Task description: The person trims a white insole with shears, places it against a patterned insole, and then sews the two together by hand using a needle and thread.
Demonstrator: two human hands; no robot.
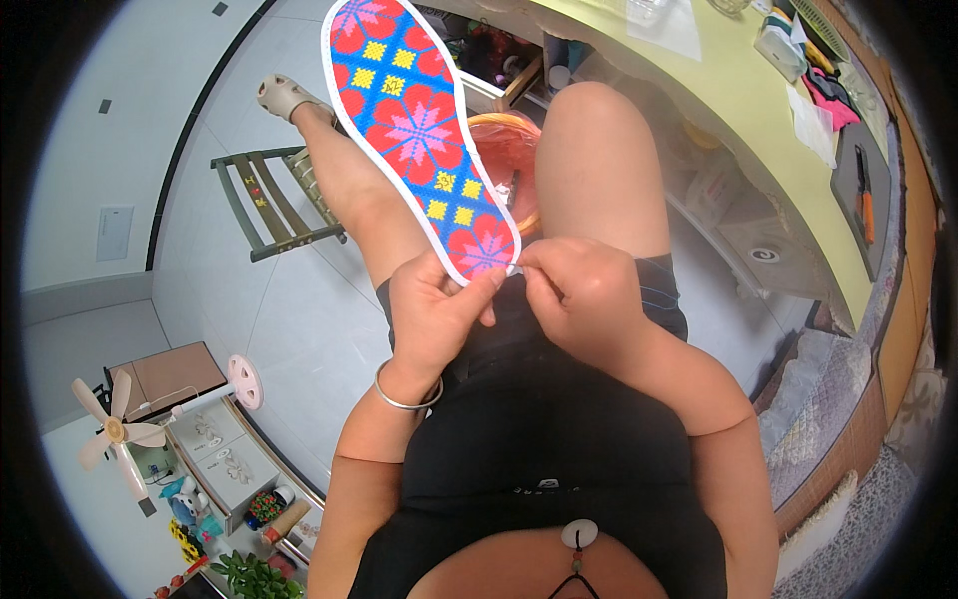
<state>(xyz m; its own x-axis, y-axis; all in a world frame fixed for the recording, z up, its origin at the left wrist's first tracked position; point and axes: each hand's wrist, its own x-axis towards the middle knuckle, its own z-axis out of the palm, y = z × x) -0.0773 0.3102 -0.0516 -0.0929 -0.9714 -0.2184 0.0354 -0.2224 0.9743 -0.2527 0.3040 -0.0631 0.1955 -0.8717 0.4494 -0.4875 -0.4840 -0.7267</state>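
Observation:
An embroidered shoe insole (419,135) with red, pink, blue and yellow patterns and a white edge is held over the lap, its far end pointing away. My left hand (445,307) pinches its near end between thumb and fingers. My right hand (580,288) is closed at the insole's near right corner, thumb and index finger together on something small and thin, perhaps a needle; its exact form is hidden. A thin blue thread (658,294) lies on the right thigh, over the dark shorts.
A red bin (530,168) stands between the legs, by an open drawer (516,86). A folding stool (273,202) is at left. On the green-topped table (737,97) at right are a dark board (849,217) and an orange-handled knife (867,206). A fan (114,430) stands lower left.

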